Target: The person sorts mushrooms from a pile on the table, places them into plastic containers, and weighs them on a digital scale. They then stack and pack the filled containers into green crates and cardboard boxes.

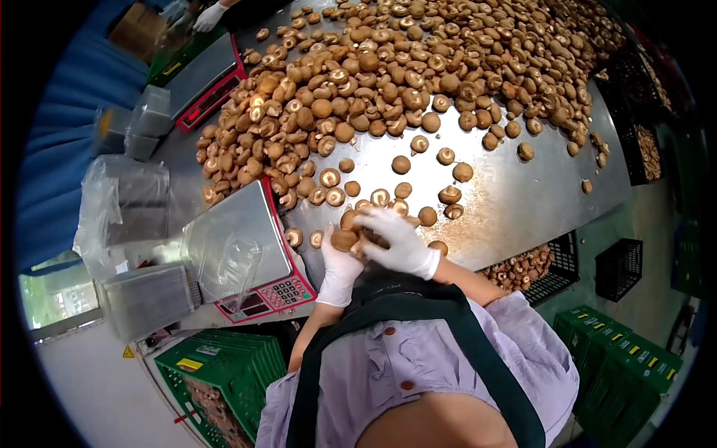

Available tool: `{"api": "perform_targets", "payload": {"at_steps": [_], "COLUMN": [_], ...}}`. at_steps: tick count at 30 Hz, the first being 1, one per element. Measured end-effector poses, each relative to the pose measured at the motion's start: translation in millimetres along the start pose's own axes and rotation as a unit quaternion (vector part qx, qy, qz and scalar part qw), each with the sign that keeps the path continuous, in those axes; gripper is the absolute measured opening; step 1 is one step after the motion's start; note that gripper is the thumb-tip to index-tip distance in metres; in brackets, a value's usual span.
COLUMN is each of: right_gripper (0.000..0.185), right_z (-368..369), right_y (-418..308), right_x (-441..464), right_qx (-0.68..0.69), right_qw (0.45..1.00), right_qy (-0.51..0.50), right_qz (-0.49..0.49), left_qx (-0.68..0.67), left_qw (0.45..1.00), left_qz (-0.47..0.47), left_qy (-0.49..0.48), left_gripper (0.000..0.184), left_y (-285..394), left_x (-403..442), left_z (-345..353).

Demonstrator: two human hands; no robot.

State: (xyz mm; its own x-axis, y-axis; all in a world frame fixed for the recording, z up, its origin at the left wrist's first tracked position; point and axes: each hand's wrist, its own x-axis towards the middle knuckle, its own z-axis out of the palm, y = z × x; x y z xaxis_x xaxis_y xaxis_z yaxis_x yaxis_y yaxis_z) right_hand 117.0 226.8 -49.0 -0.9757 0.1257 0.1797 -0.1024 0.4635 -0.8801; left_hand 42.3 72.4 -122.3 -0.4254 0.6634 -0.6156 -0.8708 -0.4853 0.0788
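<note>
Both my hands wear white gloves and meet at the near edge of the metal table. My left hand (340,269) is wrapped round a brown mushroom (343,240), its fingers pointing up. My right hand (399,243) reaches across from the right, fingers curled over more mushrooms beside the left hand; what lies under its palm is partly hidden. Loose mushrooms (380,198) lie just beyond my fingers. A large heap of mushrooms (388,67) covers the far part of the table.
A scale (239,235) with a clear plastic tray stands at the left, another scale (202,78) behind it. Clear trays (149,295) are stacked at the left edge. Green crates (224,373) and a black crate of mushrooms (526,270) sit below. Another person's gloved hand (210,17) shows far left.
</note>
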Motion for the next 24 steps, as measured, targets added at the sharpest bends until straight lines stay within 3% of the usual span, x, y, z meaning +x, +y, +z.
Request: {"api": "perform_targets", "payload": {"at_steps": [1, 2, 3, 5, 7, 8, 9, 10, 11, 12, 13, 15, 20, 22, 23, 24], "right_gripper": [0.036, 0.034, 0.032, 0.029, 0.029, 0.028, 0.027, 0.027, 0.026, 0.025, 0.025, 0.025, 0.024, 0.025, 0.025, 0.026], "right_z": [-3.6, -6.3, -8.2, -12.0, -34.5, -38.1, -42.2, -45.9, -46.8, -48.2, -46.3, -40.8, -15.6, 0.5, 11.1, 23.8], "right_y": [7.9, 21.0, 36.8, 68.2, 65.0, 75.1, 77.5, 79.9, 80.3, 75.6, 77.0, 80.6, 82.1, 77.3, 79.0, 82.2], "right_x": [1.9, 2.9, 3.0, 1.8, 3.9, 3.0, 3.1, 4.7, 5.7, 9.0, 13.2, 21.4, 65.4, 89.6, 103.9, 118.7], "right_qx": [-0.042, -0.044, -0.048, -0.091, -0.071, -0.098, -0.099, -0.083, -0.066, -0.045, -0.043, -0.084, -0.066, -0.088, -0.102, -0.125], "right_qw": [0.999, 0.998, 0.996, 0.986, 0.982, 0.983, 0.981, 0.980, 0.977, 0.978, 0.979, 0.987, 0.993, 0.994, 0.992, 0.990], "right_qy": [0.012, 0.032, 0.053, 0.132, 0.088, 0.109, 0.110, 0.098, 0.084, 0.080, 0.078, 0.061, 0.006, -0.008, -0.035, -0.048], "right_qz": [0.015, 0.032, 0.051, 0.034, 0.153, 0.111, 0.125, 0.152, 0.182, 0.187, 0.182, 0.127, 0.095, 0.063, 0.057, 0.040], "left_qx": [-0.049, -0.054, 0.040, -0.043, -0.019, -0.002, 0.014, 0.221, 0.405, 0.531, 0.517, 0.758, 0.677, 0.663, 0.646, 0.665], "left_qw": [0.998, 0.993, 0.990, 0.988, 0.969, 0.930, 0.874, 0.787, 0.647, 0.458, 0.533, 0.275, 0.243, 0.327, 0.424, 0.449], "left_qz": [-0.029, 0.009, 0.077, 0.130, 0.246, 0.366, 0.480, 0.563, 0.616, 0.649, 0.594, 0.465, 0.599, 0.625, 0.601, 0.570], "left_qy": [-0.036, 0.103, 0.108, 0.068, -0.005, 0.038, 0.080, 0.125, 0.197, 0.296, 0.311, 0.365, 0.352, 0.250, 0.205, 0.176], "left_gripper": [0.061, 0.060, 0.056, 0.054, 0.063, 0.055, 0.047, 0.045, 0.044, 0.044, 0.047, 0.040, 0.032, 0.025, 0.024, 0.023], "left_y": [5.6, 3.3, 12.7, 42.3, 86.0, 101.3, 117.8, 151.4, 156.5, 161.6, 171.7, 181.3, 142.6, 119.3, 100.9, 88.6], "left_x": [-11.6, -25.2, -31.3, -58.2, -88.9, -103.1, -116.4, -125.6, -127.9, -130.2, -128.0, -132.7, -110.2, -87.8, -75.6, -60.0], "left_z": [18.9, 39.7, 29.4, 36.8, 22.2, 27.7, 32.4, 4.2, 6.7, 9.1, -8.2, -19.3, 12.8, 29.4, 40.8, 40.3]}}
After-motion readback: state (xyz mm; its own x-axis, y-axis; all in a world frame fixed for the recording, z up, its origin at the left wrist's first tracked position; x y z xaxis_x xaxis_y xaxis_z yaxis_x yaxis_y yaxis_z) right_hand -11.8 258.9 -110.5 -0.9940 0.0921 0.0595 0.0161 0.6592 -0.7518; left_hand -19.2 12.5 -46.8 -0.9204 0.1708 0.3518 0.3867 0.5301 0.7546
